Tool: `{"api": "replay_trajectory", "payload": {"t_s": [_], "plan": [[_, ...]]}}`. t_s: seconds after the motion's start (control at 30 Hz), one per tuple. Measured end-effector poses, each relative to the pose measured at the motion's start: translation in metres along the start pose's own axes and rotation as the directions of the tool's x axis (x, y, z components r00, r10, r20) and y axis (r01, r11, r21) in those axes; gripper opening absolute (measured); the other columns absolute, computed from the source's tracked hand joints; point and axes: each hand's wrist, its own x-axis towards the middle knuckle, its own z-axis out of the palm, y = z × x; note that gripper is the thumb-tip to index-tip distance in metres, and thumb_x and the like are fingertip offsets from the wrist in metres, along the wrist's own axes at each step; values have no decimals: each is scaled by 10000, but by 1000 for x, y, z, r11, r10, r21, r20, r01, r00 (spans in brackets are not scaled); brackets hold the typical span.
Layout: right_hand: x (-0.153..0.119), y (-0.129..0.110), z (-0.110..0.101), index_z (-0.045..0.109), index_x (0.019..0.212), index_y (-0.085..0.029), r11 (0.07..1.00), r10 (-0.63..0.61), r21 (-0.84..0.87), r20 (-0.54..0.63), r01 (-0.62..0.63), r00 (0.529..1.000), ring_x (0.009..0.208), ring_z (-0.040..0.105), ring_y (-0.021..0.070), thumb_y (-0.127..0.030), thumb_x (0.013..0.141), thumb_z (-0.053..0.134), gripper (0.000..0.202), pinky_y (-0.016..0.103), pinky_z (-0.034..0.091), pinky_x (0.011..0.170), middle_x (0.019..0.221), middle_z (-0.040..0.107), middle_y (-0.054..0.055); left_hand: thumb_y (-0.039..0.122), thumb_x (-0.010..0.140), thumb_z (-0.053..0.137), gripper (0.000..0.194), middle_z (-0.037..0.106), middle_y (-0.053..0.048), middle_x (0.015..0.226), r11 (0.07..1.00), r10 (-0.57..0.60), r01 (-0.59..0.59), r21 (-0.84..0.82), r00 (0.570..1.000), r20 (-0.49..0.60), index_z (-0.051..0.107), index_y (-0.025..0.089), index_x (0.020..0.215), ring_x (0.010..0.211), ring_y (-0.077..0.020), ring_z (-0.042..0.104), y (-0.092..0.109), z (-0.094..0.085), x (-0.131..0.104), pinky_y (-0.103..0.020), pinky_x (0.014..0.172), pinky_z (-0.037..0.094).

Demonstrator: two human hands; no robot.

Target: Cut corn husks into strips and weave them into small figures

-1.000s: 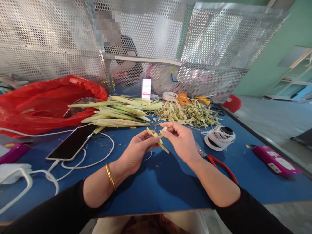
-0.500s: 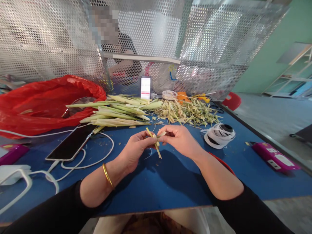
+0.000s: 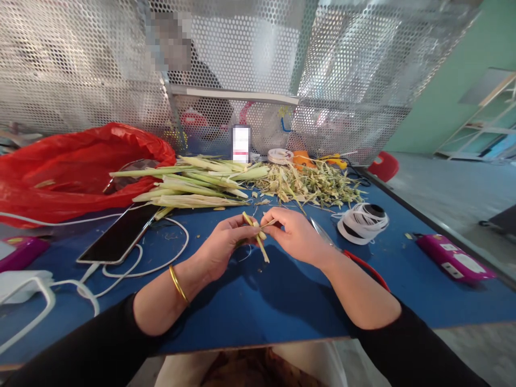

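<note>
Over the middle of the blue table, my left hand [image 3: 226, 242] pinches a small piece made of pale yellow-green plant strips [image 3: 262, 250], crossed and folded together. One strip end sticks out below my left fingers. Close beside it, my right hand [image 3: 288, 231] pinches a thin, narrow strip end [image 3: 269, 223] that leads into the folded piece. My fingertips hide much of the folding. Behind my hands lie long pale green leaves [image 3: 193, 188] in a loose bundle and a heap of small dried leafy scraps [image 3: 314, 185].
Red-handled scissors [image 3: 365, 269] lie partly under my right forearm. A spool of white cord [image 3: 363, 223] and a purple packet [image 3: 455, 258] are at right. At left are a phone [image 3: 119, 236] with a white cable and a red plastic bag [image 3: 80, 172]. A person sits behind the perforated metal screen [image 3: 250, 59].
My right hand has turned slightly, and the strip it pinches now looks thinner. More of the scissors shows beside my right wrist. My left hand keeps its hold.
</note>
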Motion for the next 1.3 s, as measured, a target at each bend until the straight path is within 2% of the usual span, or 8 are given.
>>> {"api": "replay_trajectory", "payload": {"t_s": [0.17,0.3,0.43,0.57,0.73,1.0,1.1,1.3], "plan": [[-1,0,2,547,756,-183,983,-110,-150,-49,102,993,724,547,142,-80,849,488,150,245,393,659,795,591,30,303,716,668,168,697,-56,789,999,-17,19,-34,999,42,698,139,735,799,-178,627,-2,-3,2,-294,811,476],[-2,-1,4,559,785,-175,945,-217,-258,-42,199,975,708,533,148,-77,858,465,154,252,381,638,794,575,40,300,691,715,162,696,-61,749,1000,-21,20,22,999,25,716,139,708,757,-167,622,-1,-4,3,-279,782,483],[-3,-1,5,581,815,-167,909,-286,-331,-59,251,957,709,539,157,-116,888,459,151,265,401,645,793,585,53,277,638,748,147,685,-51,711,999,-45,45,-3,999,-9,711,139,671,708,-149,613,2,-4,3,-260,737,485],[-3,1,4,601,859,-188,931,-288,-245,-47,269,956,744,583,146,-148,908,490,128,253,441,682,838,615,44,233,599,736,86,659,-17,645,997,-75,72,-40,996,-58,694,158,606,648,-122,590,1,-4,3,-231,683,474],[-2,3,1,598,1037,-209,945,-295,-155,-26,287,955,904,619,148,-124,896,522,182,257,469,820,996,644,49,210,603,718,54,649,-7,608,998,-55,53,-39,998,-42,689,168,587,623,-116,578,0,-3,2,-229,669,469],[-4,4,-1,638,892,-177,849,-416,-355,11,393,909,764,616,165,-166,915,495,146,270,473,694,838,653,68,230,566,755,119,664,-26,633,990,-123,120,-69,992,-39,674,146,588,639,-137,609,0,-7,2,-259,727,495],[-4,2,-1,624,871,-178,851,-400,-367,10,375,917,751,603,164,-162,917,478,154,276,469,696,821,644,66,253,558,783,173,685,-49,693,991,-119,118,-54,993,-11,696,132,645,695,-157,622,1,-7,3,-283,768,504],[-3,-3,-3,565,813,-182,880,-337,-358,-10,311,941,690,543,154,-135,906,449,155,268,430,649,775,589,49,336,668,696,221,707,-80,792,996,-78,82,-44,992,96,724,124,724,781,-189,635,2,-10,4,-333,827,504]]}}
